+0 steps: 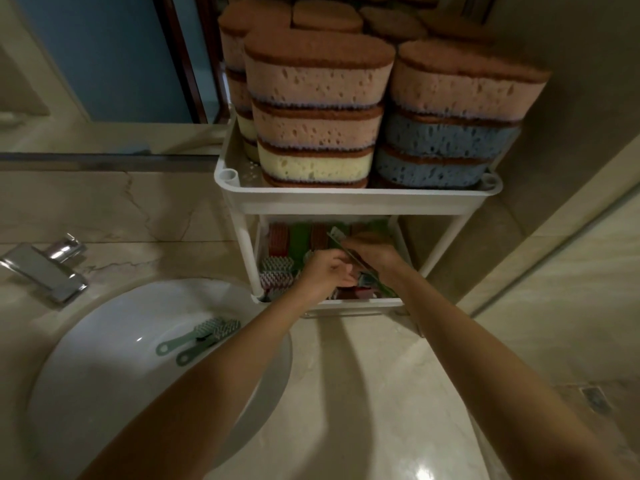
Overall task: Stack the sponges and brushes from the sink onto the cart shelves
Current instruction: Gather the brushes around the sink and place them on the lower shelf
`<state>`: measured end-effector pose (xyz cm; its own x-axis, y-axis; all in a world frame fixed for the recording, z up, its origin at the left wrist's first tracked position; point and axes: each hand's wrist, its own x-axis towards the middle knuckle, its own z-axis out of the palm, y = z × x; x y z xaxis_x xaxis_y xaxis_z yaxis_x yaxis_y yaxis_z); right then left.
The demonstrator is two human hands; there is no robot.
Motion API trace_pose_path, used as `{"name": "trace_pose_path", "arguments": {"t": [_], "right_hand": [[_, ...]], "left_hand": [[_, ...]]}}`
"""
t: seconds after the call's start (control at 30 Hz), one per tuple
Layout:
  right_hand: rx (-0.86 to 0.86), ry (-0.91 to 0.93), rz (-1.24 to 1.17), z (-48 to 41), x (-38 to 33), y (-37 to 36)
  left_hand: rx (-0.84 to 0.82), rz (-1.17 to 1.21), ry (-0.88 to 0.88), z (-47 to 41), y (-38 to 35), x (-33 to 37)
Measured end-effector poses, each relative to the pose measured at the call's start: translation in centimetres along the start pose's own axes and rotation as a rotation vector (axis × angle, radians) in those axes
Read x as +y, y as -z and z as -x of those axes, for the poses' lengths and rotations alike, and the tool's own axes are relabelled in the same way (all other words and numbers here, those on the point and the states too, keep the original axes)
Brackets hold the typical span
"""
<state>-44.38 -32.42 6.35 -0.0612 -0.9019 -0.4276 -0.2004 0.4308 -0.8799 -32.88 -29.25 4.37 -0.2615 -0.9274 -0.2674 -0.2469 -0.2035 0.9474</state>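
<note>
Head view: both hands reach into the lower shelf [367, 302] of the cart [356, 197]. The right hand [372, 256] grips a green brush [341, 242] by its handle, angled over the brushes already packed there; the left hand [327, 273] is curled among them, though I cannot tell what it holds. Two brushes [201, 336] lie in the sink [104, 341]. The shelf looks crowded (little room), so forcing this one in could topple its neighbours. The sponges [318, 105] above stand tall; a knock to the cart might spill them.
</note>
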Motion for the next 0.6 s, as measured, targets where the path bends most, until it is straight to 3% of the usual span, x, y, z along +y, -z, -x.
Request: {"name": "trace_pose_path", "arguments": {"t": [0.17,0.3,0.4,0.5,0.6], "right_hand": [[-0.157,-0.086,-0.017,-1.1,-0.4,1.1],[-0.024,0.088,0.488,-2.1,-0.4,2.6],[-0.005,0.150,0.731,-2.8,-0.3,3.0],[-0.050,0.186,0.794,-3.5,0.3,2.3],[-0.116,0.184,0.823,-4.1,1.1,1.4]], "left_hand": [[0.054,-0.152,0.032,-0.8,1.4,-0.5],[0.183,-0.474,-0.028,-2.4,3.3,-1.8],[0.090,-0.782,-0.123,-3.1,3.6,-2.4],[-0.056,-0.910,-0.168,-3.1,3.4,-2.5],[-0.058,-1.028,-0.182,-3.1,3.6,-3.0]]}}
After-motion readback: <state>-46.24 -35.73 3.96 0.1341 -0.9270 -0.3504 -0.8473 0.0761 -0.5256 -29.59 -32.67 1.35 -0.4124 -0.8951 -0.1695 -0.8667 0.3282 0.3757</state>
